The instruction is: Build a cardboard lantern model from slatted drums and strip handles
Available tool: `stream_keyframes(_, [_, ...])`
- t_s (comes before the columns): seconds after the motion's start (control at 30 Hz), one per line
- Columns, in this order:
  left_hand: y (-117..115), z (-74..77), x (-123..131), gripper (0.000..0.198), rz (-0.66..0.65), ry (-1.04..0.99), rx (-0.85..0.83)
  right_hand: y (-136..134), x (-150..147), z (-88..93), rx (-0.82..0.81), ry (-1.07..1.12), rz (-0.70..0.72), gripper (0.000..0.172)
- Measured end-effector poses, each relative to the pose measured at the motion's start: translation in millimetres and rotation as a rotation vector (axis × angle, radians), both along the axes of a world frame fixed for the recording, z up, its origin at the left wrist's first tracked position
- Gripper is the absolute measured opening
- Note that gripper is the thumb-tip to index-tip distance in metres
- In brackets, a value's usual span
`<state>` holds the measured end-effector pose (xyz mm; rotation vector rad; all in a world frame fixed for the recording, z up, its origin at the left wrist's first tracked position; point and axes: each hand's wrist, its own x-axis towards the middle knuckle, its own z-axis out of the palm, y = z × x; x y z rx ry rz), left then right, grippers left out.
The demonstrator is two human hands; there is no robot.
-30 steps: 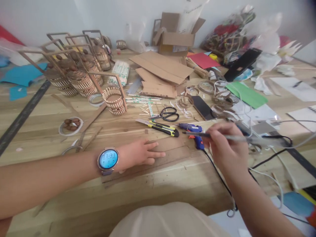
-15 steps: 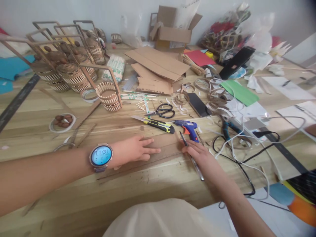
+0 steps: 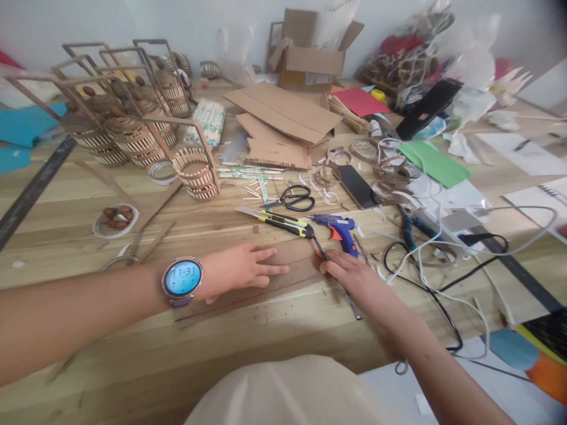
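My left hand (image 3: 250,268), with a watch (image 3: 182,277) on the wrist, lies flat on a strip of brown cardboard (image 3: 292,254), fingers spread. The right hand (image 3: 345,271) has its fingers curled over a slim dark pen (image 3: 352,304) with a silvery near end, at the strip's right end. The pen's far tip reaches the handle of a yellow-and-black utility knife (image 3: 283,223). Just beyond my right hand is a blue glue gun (image 3: 339,227). Black-handled scissors (image 3: 297,198) lie behind the knife. My palm hides part of the cardboard.
Small slatted baskets (image 3: 195,174) with tall handles stand at the left. A white bowl-like ring (image 3: 116,221) holds brown nuts. Flattened cardboard (image 3: 283,109) and an open box (image 3: 312,62) are at the back. A phone (image 3: 357,186), pliers (image 3: 408,227) and tangled cables (image 3: 427,283) lie right.
My right hand and the pen have shifted slightly left, bringing the pen's tip to the utility knife's handle. The left hand stays flat on the cardboard.
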<state>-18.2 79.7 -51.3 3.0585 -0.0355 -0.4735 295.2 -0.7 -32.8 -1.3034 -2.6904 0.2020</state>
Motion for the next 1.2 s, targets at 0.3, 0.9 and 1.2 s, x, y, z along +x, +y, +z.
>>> stream_keyframes(0.3, [-1.5, 11.1, -0.2, 0.113, -0.010, -0.052, 0.014, 0.1, -0.9, -1.7, 0.030, -0.005, 0.009, 0.024])
stream_keyframes(0.9, [-6.6, 14.1, 3.2, 0.098, 0.054, -0.024, 0.017, -52.5, -66.8, 16.2, -0.346, 0.792, -0.261, 0.020])
stream_keyframes(1.2, [-9.4, 23.7, 8.5, 0.097, 0.113, 0.034, 0.003, -43.9, -98.5, 1.5, -0.287, 0.762, -0.320, 0.006])
